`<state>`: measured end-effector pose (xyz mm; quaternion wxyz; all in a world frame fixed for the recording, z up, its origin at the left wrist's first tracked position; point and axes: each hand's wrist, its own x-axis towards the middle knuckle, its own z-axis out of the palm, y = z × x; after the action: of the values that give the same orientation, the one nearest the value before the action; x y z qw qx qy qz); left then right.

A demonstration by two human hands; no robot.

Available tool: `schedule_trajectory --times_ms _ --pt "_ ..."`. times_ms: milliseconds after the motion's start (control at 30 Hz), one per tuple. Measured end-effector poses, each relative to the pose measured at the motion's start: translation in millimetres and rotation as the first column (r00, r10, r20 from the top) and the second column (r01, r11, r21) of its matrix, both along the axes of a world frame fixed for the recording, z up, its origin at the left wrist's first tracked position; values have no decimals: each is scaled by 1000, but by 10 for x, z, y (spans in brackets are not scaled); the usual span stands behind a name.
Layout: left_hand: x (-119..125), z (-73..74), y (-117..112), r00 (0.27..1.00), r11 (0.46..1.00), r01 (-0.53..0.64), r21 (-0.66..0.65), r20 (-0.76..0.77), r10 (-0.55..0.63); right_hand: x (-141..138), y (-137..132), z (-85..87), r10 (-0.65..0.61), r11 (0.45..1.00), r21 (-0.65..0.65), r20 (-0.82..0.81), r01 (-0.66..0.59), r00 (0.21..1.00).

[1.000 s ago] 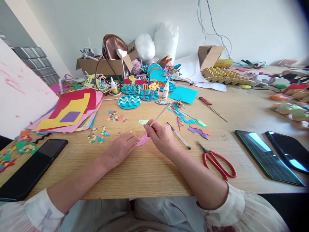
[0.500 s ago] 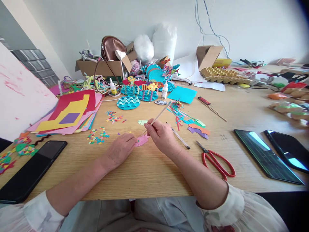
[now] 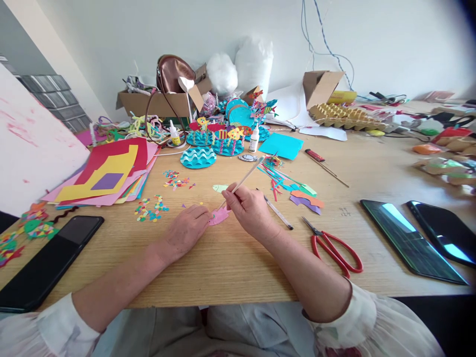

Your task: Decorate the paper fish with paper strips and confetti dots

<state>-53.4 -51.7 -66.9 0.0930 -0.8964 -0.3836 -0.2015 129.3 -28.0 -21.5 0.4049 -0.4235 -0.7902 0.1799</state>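
A pink paper fish (image 3: 219, 216) lies on the wooden table in front of me. Its left end is under the fingertips of my left hand (image 3: 189, 225), which are pressed together and hold it. Above the fish, my right hand (image 3: 250, 208) pinches a thin pale stick (image 3: 247, 176), tilted with its lower end down at the paper. A greyish tip shows at the stick's upper end. Just behind my hands lies a light green paper fish (image 3: 219, 188). A pen (image 3: 278, 213) rests to the right of my right hand, and red-handled scissors (image 3: 334, 248) lie beyond my right forearm.
Confetti dots (image 3: 151, 208) and coloured paper sheets (image 3: 107, 171) are on the left, near a black phone (image 3: 55, 263). Glue bottles (image 3: 254, 139) and blue wave-shaped bases (image 3: 198, 157) stand behind. Paper strips (image 3: 282, 178) lie right of centre; dark glossy devices (image 3: 409, 243) are far right.
Almost nothing differs. My left fingertips and the pink fish have shifted very slightly; the stick stays in my right hand at the same tilt.
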Motion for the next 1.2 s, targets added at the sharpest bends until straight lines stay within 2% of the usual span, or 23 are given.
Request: schedule_trajectory --times_ms 267,567,733,1000,1200 --pt "-14 -31 20 1000 1000 1 -18 19 -1 -24 13 -43 28 1000 8 -5 -28 1000" --pt "-2 30 -21 999 995 -25 -95 43 29 -39 -8 -50 66 997 -23 -14 -67 998" --pt "-28 50 -12 996 989 20 -145 87 -7 -66 -21 -48 70 997 -31 29 -69 997" --pt "-49 54 -5 991 989 69 -131 126 -52 -77 -28 -47 75 997 -30 30 -74 997" --pt "-57 51 -27 991 992 63 -110 122 -50 -77 -21 -57 81 996 -31 33 -80 996"
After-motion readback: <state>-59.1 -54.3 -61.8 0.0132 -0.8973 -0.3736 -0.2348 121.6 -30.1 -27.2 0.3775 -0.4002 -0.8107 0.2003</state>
